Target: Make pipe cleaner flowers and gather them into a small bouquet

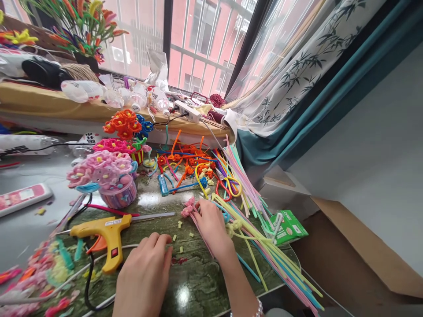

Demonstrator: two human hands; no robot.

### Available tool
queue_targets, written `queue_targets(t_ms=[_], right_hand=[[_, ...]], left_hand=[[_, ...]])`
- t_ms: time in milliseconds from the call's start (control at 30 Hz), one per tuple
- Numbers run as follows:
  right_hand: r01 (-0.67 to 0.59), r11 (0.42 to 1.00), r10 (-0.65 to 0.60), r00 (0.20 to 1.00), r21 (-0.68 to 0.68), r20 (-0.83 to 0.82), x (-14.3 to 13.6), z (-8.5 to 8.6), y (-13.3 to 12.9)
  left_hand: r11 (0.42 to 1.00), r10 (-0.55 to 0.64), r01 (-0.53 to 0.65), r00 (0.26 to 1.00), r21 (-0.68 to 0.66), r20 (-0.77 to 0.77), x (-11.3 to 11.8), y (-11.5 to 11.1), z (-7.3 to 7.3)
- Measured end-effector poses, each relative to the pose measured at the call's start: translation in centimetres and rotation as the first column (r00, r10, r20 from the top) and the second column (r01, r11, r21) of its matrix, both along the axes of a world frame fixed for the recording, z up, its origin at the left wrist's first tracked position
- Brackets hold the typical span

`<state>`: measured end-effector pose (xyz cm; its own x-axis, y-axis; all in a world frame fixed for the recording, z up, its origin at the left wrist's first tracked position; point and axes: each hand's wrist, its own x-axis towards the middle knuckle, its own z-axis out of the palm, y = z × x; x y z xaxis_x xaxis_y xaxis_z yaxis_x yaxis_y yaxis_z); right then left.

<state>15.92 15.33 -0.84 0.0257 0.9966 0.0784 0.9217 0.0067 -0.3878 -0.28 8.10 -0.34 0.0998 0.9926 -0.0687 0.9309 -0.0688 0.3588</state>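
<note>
My right hand (209, 224) is closed at the middle of the table, its fingers on a pink pipe-cleaner flower (188, 208) whose stems run back under the palm. Lower left, my left hand (143, 270) rests on the table with loosely bent fingers; nothing shows in it, though its palm is hidden. Small pale yellow bits (180, 225) lie between the hands. Left of them is a yellow hot glue gun (114, 233) with a clear glue stick (153, 216) in its back. Pale yellow pipe-cleaner flowers (234, 227) lie just right of my right wrist.
Long pipe cleaners (264, 242) spread across the right side, by a green packet (289, 226). Scissors (228, 187) and a blue lighter (163, 185) lie farther back, near orange flowers (190, 169). A pot of pink flowers (119, 191) stands left. Cardboard boxes (363, 242) are beyond the right edge.
</note>
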Motion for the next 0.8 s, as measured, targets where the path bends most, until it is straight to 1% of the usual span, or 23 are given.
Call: queue_targets(t_ms=[67, 133, 233, 300, 400, 467, 567, 633, 667, 700, 733, 767, 800], right_hand=[[0.012, 1.000, -0.012, 1.000, 0.021, -0.021, 0.0, -0.1, 0.1], [0.028, 0.998, -0.024, 0.997, 0.053, -0.080, 0.3, -0.1, 0.1], [0.074, 0.989, -0.042, 0.972, 0.129, -0.233, 1.2, 0.1, 0.1], [0.122, 0.976, -0.049, 0.930, 0.182, -0.363, 1.8, 0.5, -0.1], [0.162, 0.959, 0.000, 0.818, 0.232, -0.575, 2.2, 1.3, -0.9], [0.144, 0.956, 0.072, 0.727, 0.255, -0.683, 2.3, 1.9, -1.8], [0.097, 0.959, 0.170, 0.559, 0.267, -0.812, 1.9, 2.4, -3.4], [0.076, 0.960, 0.210, 0.444, 0.270, -0.871, 1.4, 2.5, -4.2], [0.078, 0.958, 0.222, 0.403, 0.275, -0.888, 1.2, 2.4, -4.5], [0.093, 0.955, 0.230, 0.376, 0.283, -0.898, 1.0, 2.2, -4.7], [0.123, 0.948, 0.233, 0.358, 0.293, -0.904, 0.9, 2.1, -4.9], [0.159, 0.940, 0.235, 0.346, 0.303, -0.909, 0.8, 1.9, -4.9], [0.201, 0.928, 0.238, 0.333, 0.315, -0.912, 0.8, 1.7, -4.8]], left_hand=[[0.996, -0.044, 0.037, 0.995, -0.079, -0.088, 0.7, 0.4, 0.9], [0.992, -0.068, 0.051, 0.986, -0.114, -0.150, 1.2, 1.0, 1.5], [0.992, -0.076, 0.053, 0.978, -0.116, -0.195, 1.7, 1.8, 1.7], [0.991, -0.080, 0.055, 0.976, -0.124, -0.204, 1.9, 2.2, 1.6], [0.988, -0.089, 0.060, 0.973, -0.139, -0.214, 2.1, 2.4, 1.5], [0.988, -0.092, 0.062, 0.972, -0.142, -0.217, 2.2, 2.4, 1.3], [0.990, -0.084, 0.057, 0.973, -0.130, -0.216, 2.3, 2.4, 1.1], [0.990, -0.079, 0.052, 0.973, -0.129, -0.218, 2.2, 2.2, 1.0], [0.990, -0.076, 0.049, 0.974, -0.129, -0.214, 2.0, 2.0, 1.0], [0.993, -0.060, 0.039, 0.977, -0.109, -0.204, 1.7, 1.7, 1.1], [0.998, -0.023, 0.012, 0.981, -0.059, -0.190, 1.4, 1.3, 1.2], [0.999, 0.038, -0.035, 0.984, 0.020, -0.175, 0.9, 0.9, 1.4], [0.987, 0.125, -0.108, 0.982, 0.118, -0.144, 0.3, 0.4, 1.6]])
